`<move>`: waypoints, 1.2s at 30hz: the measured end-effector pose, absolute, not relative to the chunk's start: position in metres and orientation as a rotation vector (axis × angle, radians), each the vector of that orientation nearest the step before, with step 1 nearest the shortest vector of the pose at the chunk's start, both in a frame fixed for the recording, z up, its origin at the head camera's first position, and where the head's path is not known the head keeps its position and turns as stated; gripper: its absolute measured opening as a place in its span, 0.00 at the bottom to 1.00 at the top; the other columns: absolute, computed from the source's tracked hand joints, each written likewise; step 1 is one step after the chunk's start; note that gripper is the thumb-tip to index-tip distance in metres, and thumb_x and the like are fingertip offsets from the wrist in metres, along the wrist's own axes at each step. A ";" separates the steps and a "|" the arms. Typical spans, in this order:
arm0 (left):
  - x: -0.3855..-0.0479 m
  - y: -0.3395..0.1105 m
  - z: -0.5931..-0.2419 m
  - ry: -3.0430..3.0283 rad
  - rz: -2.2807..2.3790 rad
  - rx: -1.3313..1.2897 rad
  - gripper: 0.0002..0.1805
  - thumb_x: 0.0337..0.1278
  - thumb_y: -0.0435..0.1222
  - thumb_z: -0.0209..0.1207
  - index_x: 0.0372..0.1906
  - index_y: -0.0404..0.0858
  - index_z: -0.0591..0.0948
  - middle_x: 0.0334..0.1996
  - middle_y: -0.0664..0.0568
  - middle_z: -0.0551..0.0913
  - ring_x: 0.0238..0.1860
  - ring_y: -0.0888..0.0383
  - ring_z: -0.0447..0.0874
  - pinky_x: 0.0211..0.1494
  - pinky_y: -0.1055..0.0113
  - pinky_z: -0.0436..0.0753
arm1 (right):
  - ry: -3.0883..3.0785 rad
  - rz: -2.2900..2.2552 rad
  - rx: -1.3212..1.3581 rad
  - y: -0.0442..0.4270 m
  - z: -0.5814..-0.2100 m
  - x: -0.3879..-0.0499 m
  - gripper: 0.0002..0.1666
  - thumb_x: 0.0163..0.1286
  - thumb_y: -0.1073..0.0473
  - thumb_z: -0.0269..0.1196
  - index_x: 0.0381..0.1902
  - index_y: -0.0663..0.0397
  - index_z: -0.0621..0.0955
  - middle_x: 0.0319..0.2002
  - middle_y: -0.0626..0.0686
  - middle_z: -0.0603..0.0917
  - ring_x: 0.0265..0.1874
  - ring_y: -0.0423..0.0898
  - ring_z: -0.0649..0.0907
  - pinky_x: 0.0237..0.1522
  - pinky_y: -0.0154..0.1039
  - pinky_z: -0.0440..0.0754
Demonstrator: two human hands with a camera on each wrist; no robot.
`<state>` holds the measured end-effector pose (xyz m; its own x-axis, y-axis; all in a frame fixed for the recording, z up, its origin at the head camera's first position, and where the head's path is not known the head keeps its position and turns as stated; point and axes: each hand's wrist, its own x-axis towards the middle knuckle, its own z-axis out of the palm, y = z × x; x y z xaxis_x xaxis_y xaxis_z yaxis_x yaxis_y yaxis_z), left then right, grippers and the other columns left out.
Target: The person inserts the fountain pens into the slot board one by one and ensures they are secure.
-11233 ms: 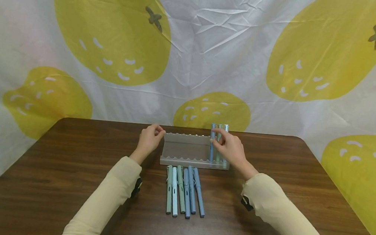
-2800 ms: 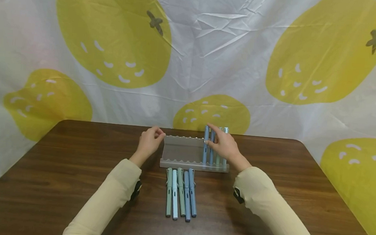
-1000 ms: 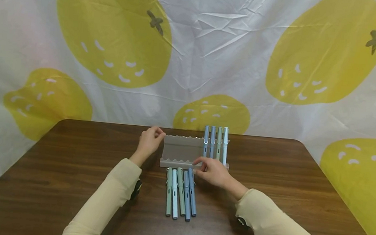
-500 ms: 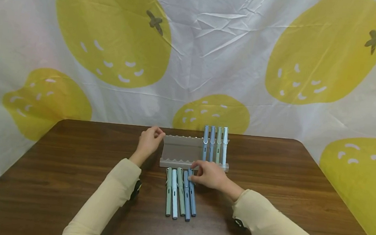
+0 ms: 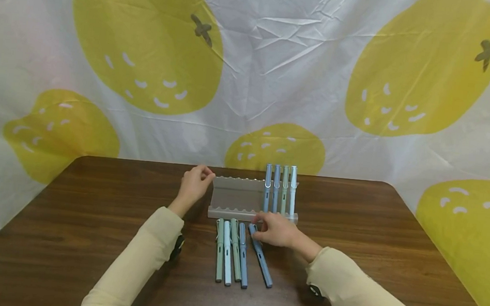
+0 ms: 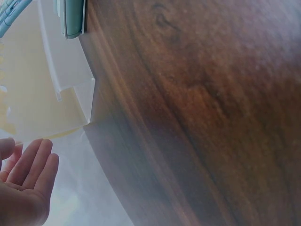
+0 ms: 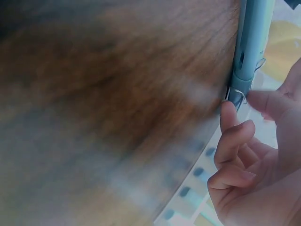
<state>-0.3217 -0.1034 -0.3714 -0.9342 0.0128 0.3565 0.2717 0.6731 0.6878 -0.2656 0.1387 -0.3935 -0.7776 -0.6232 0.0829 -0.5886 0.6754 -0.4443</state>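
Note:
My right hand (image 5: 279, 230) pinches the cap end of a blue pen (image 5: 263, 261) between thumb and index finger. That pen lies slanted on the table, apart from a row of loose pens (image 5: 228, 256) in green, pale blue and blue. Behind them stands a clear pen rack (image 5: 232, 215) with scalloped edges. Several pens lean in its right-hand notches: two blue, one green (image 5: 284, 195) and one pale blue (image 5: 292, 193). At the rack's upper left corner, my left hand (image 5: 195, 183) pinches the edge with thumb and index finger.
Everything rests on a dark brown wooden table (image 5: 89, 236). A white curtain (image 5: 251, 76) with yellow lemons hangs behind its far edge. The left part of the rack shows bare notches.
A second blue pen now leans in the rack beside the first. My right hand has come down to the loose pens and swung the rightmost blue one away from the row. The left hand has stayed put.

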 end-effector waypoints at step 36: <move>-0.323 -0.103 -0.372 -2.591 -1.139 -0.199 0.11 0.58 0.39 0.53 0.34 0.34 0.77 0.37 0.42 0.81 0.41 0.47 0.77 0.44 0.54 0.71 | 2.828 -0.677 -0.997 0.135 -0.396 -0.262 0.20 0.51 0.51 0.66 0.36 0.56 0.73 0.15 0.42 0.71 0.14 0.36 0.70 0.18 0.34 0.68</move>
